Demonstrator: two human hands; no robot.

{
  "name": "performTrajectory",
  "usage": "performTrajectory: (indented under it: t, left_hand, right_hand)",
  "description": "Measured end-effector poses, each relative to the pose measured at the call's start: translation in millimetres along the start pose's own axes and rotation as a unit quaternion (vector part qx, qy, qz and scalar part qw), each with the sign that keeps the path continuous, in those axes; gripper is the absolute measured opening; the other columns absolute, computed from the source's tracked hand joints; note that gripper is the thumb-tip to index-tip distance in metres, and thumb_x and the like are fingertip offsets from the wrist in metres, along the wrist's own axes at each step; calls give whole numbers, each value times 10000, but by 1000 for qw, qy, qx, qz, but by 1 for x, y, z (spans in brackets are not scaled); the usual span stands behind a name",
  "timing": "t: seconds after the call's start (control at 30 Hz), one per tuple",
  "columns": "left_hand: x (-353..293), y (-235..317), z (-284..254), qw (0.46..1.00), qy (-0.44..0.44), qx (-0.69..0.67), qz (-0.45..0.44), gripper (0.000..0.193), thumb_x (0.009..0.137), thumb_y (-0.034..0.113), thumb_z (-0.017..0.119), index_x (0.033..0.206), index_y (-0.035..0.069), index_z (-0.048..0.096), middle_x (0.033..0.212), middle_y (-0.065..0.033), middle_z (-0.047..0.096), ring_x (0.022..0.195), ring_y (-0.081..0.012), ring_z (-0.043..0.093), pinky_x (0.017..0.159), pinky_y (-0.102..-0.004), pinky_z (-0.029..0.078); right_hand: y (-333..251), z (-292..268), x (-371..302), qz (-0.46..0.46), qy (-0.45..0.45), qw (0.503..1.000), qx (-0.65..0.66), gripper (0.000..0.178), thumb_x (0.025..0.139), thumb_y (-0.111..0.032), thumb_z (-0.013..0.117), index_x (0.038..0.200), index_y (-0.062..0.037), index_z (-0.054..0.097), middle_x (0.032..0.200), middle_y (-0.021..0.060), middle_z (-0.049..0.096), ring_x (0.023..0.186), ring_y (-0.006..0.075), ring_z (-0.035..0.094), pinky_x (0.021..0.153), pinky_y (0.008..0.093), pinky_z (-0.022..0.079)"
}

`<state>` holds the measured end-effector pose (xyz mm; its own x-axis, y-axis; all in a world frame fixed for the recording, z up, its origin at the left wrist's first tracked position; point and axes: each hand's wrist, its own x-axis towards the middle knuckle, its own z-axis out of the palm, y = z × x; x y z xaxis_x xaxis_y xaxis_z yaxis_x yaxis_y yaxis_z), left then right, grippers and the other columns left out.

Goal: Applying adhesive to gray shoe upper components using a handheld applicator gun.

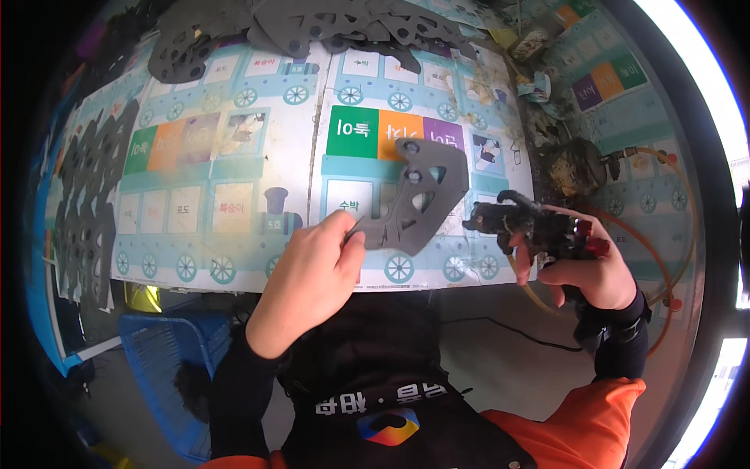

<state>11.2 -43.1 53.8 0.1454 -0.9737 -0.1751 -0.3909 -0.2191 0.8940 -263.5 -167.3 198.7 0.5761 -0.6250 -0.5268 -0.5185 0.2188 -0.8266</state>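
Note:
Pinched by one end, a flat grey bracket (447, 184) with triangular cutouts and round holes is held by my left hand (314, 262) above the printed sheet. My right hand (598, 270) is wrapped round a grimy black spray gun (523, 221) with red knobs at its rear. The gun's nozzle points left toward the bracket, with a small gap between them. Part of the gun's grip is hidden by my fingers.
Printed sheets (176, 184) cover the table. Similar grey brackets lie heaped along its far edge (328, 23) and at the left (94, 203). Orange and yellow hoses (664, 258) loop at the right beside a dirt-caked object (574, 168). A blue plastic basket (168, 344) stands below left.

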Motion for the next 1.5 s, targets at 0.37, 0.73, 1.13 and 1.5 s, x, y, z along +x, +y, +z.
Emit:
performTrajectory:
  t: [0.37, 0.73, 1.13, 1.5]
  left_hand:
    - [-13, -25, 42, 970, 207, 107, 74, 161, 954, 107, 732, 930, 19, 599, 670, -160, 651, 571, -335, 667, 514, -419, 487]
    - [-12, -38, 32, 972, 200, 28, 120, 155, 974, 51, 681, 1127, 33, 698, 871, -196, 730, 726, -390, 713, 622, -426, 536]
    - [-13, -41, 29, 978, 180, 24, 103, 167, 952, 29, 700, 1118, 25, 698, 905, -196, 735, 742, -392, 715, 632, -435, 548]
    - [-11, -44, 29, 977, 175, 38, 116, 187, 947, 32, 702, 1130, 8, 671, 882, -176, 729, 721, -373, 711, 622, -425, 558]
  right_hand:
    - [8, 27, 30, 98, -69, 987, -107, 456, 899, -43, 668, 1338, 49, 583, 963, 40, 713, 664, 78, 628, 538, 239, 483]
    - [12, 50, 38, 82, -40, 986, -136, 597, 888, -6, 706, 1458, 20, 529, 960, 35, 723, 613, 94, 619, 543, 250, 495]
    - [15, 58, 51, 128, -36, 956, -260, 622, 861, -26, 823, 1429, 6, 571, 1098, 74, 708, 890, 136, 678, 788, 280, 545]
    - [16, 68, 50, 97, -30, 969, -227, 573, 873, 27, 797, 1394, 67, 564, 1092, 117, 720, 968, 173, 711, 853, 304, 554]
